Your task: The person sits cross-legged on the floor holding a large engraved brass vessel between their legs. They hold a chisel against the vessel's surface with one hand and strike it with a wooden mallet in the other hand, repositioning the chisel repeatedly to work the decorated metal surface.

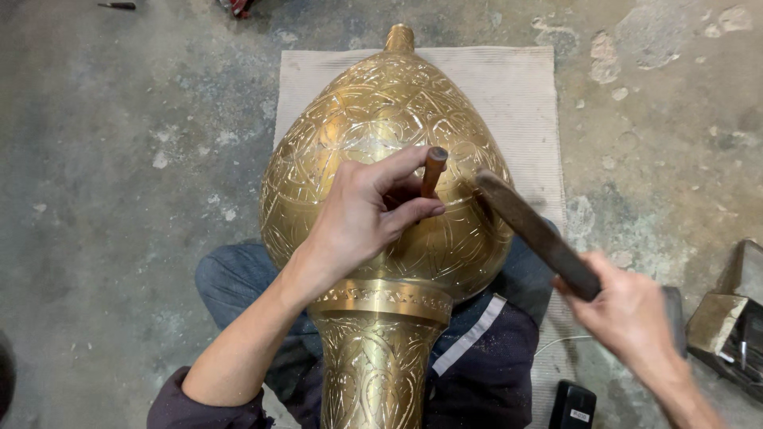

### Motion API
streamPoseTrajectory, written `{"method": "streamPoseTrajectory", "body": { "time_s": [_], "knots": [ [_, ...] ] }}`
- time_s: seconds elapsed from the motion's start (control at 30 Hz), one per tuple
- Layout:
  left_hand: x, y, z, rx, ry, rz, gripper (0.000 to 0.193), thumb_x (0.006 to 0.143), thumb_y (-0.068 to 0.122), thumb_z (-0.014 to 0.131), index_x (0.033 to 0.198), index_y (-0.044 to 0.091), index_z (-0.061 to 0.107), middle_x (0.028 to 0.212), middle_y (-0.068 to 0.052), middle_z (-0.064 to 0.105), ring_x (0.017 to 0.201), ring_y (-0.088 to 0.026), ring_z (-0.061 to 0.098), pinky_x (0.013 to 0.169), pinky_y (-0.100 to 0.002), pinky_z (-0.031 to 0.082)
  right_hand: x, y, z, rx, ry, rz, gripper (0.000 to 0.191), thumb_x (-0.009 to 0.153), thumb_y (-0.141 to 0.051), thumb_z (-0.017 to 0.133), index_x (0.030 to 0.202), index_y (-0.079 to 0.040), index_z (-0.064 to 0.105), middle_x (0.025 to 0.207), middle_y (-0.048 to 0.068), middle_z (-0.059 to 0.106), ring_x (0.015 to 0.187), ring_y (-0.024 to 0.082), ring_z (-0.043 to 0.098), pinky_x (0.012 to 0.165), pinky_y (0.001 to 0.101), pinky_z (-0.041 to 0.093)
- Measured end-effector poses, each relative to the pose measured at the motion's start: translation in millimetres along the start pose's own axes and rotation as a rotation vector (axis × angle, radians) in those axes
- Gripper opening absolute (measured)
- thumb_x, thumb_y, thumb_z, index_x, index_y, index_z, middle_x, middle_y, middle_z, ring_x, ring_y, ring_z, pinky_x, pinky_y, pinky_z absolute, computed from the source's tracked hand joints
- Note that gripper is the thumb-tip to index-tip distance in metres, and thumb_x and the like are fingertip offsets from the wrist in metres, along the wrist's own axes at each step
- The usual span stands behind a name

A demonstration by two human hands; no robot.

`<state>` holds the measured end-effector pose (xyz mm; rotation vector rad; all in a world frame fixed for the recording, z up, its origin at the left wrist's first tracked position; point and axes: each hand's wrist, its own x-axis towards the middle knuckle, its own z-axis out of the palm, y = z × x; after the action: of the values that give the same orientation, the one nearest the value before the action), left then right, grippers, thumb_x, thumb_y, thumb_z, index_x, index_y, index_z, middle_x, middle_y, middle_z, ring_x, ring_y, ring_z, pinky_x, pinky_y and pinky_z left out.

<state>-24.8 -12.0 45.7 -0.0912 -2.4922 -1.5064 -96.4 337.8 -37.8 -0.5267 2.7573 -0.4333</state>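
A large engraved brass vessel (pixel 373 111), teardrop-shaped with a flared neck, lies across my lap on a pale cloth (pixel 517 87). My left hand (pixel 362 214) rests on its belly and pinches a short brown chisel (pixel 433 168) upright against the metal. My right hand (pixel 632 310) grips a dark flat hammer bar (pixel 534 230), raised just right of the chisel head, its end close to but apart from it.
Bare stained concrete floor (pixel 119 199) surrounds the cloth. A metal box with tools (pixel 735 330) stands at the right edge. A small black device (pixel 572 405) lies by my right knee. A thin tool (pixel 118 5) lies far back left.
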Motion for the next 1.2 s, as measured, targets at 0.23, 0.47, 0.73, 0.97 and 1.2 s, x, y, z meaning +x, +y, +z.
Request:
{"method": "streamPoseTrajectory", "body": {
  "time_s": [0.23,0.47,0.73,0.97,1.2],
  "knots": [
    [0,-10,6,0.152,-0.107,0.055,0.042,0.093,0.019,0.078,0.133,0.018,0.065,0.087,-0.005,0.081,0.06,-0.012,0.076,0.055,-0.027,0.061,14,9,-58,0.165,0.218,-0.185,0.024,0.088,-0.019,0.083,0.092,-0.004,0.065,0.073,0.009,0.064,0.056,0.017,0.061,0.048,0.0312,0.048],
    [5,-18,7,0.149,-0.196,0.055,0.038,0.095,0.022,0.077,0.131,0.015,0.067,0.083,-0.005,0.08,0.04,-0.012,0.061,0.04,-0.028,0.054,25,-16,-87,-0.038,0.079,-0.127,0.035,0.087,-0.015,0.079,0.116,-0.001,0.065,0.079,0.009,0.066,0.068,0.019,0.067,0.06,0.0313,0.056],
    [10,-13,7,0.093,-0.178,0.184,0.039,0.096,0.019,0.075,0.133,0.01,0.064,0.087,-0.006,0.08,0.047,-0.005,0.063,0.046,-0.021,0.05,13,-14,-85,-0.069,0.008,-0.135,0.04,0.091,-0.008,0.076,0.13,-0.005,0.066,0.08,0.01,0.068,0.069,0.017,0.069,0.064,0.0312,0.057],
    [14,-6,4,0.057,-0.287,0.192,0.037,0.095,0.018,0.074,0.131,0.012,0.067,0.074,-0.004,0.076,0.045,-0.005,0.061,0.043,-0.019,0.054,2,-10,-72,0.114,0.165,-0.164,0.037,0.086,-0.008,0.079,0.121,-0.003,0.068,0.08,0.01,0.073,0.068,0.016,0.071,0.062,0.0311,0.056],
    [20,-11,9,0.124,-0.344,0.172,0.04,0.092,0.023,0.074,0.13,0.013,0.067,0.075,-0.004,0.077,0.045,-0.006,0.06,0.045,-0.022,0.056,-11,2,-67,0.316,0.145,-0.228,0.023,0.09,-0.006,0.077,0.108,-0.006,0.063,0.075,0.005,0.069,0.067,0.011,0.069,0.066,0.0266,0.057]
  ]
}}
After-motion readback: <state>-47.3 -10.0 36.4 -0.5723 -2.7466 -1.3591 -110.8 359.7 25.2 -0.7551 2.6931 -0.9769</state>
